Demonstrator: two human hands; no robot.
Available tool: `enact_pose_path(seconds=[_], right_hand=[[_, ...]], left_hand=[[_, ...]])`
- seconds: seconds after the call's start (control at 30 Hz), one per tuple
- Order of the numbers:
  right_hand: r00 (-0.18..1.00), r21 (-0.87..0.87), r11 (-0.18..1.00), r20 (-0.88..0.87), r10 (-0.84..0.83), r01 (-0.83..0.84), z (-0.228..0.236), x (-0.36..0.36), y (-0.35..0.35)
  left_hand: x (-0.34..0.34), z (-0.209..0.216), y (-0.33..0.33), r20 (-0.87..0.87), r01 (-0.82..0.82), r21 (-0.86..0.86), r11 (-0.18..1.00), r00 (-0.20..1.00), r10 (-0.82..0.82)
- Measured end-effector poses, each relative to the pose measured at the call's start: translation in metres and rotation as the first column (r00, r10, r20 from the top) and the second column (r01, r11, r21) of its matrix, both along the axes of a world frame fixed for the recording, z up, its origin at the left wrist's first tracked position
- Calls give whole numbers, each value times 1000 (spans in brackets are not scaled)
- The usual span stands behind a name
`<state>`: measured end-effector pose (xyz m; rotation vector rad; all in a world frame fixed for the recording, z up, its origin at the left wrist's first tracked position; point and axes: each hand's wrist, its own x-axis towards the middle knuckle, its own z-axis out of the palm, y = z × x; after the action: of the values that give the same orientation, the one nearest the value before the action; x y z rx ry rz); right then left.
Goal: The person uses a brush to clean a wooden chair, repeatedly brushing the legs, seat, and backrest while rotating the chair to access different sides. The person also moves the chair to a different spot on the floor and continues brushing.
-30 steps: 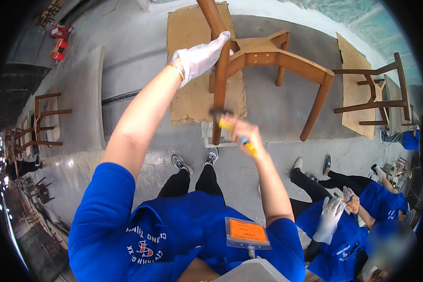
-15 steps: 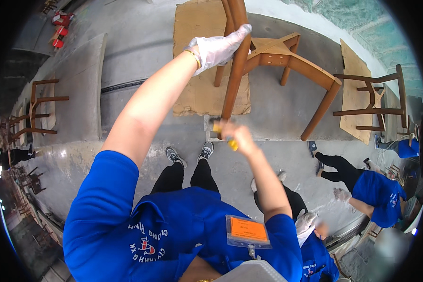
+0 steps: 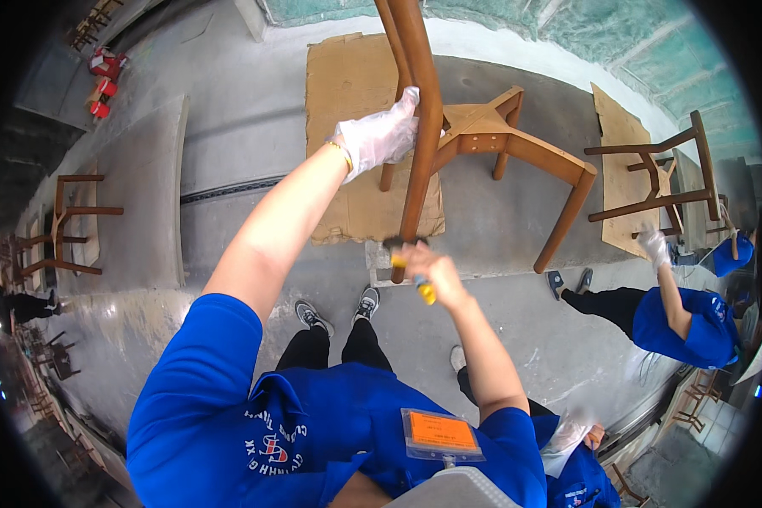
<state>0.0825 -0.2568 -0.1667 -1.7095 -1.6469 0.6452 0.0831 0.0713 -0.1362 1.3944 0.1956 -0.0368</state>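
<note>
A brown wooden chair frame [image 3: 483,129] stands on its side ahead of me, its long curved leg rising close in front. My left hand [image 3: 379,140], in a thin clear glove, is wrapped round the upper part of this leg. Lower down, my bare right hand [image 3: 436,269] grips a yellow-handled tool [image 3: 424,290] with a dark head. That head is against or right beside the leg near its lower end; motion blur hides its exact kind and whether it touches.
A cardboard sheet [image 3: 334,93] lies under the frame. More wooden frames stand to the right [image 3: 665,203] and left [image 3: 72,212]. One co-worker [image 3: 681,317] in blue is at the right; another person [image 3: 580,474] is close by at lower right.
The chair frame and my left hand sit slightly lower in the picture. My right hand stays by the leg with the yellow-handled tool. The right-hand co-worker has raised a gloved hand toward another frame.
</note>
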Motion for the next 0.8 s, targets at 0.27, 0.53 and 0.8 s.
enact_pose_path(seconds=[0.27, 0.53, 0.8], right_hand=[[661, 743, 498, 101, -744, 448, 96, 73, 15], [147, 207, 96, -244, -958, 974, -8, -36, -204], [-247, -23, -256, -359, -900, 967, -28, -124, -343]], left_hand=[[-16, 50, -54, -143, -57, 373, 926, 983, 118], [2, -6, -171, 179, -735, 265, 624, 674, 717], [76, -16, -184, 295, -713, 91, 695, 686, 665]])
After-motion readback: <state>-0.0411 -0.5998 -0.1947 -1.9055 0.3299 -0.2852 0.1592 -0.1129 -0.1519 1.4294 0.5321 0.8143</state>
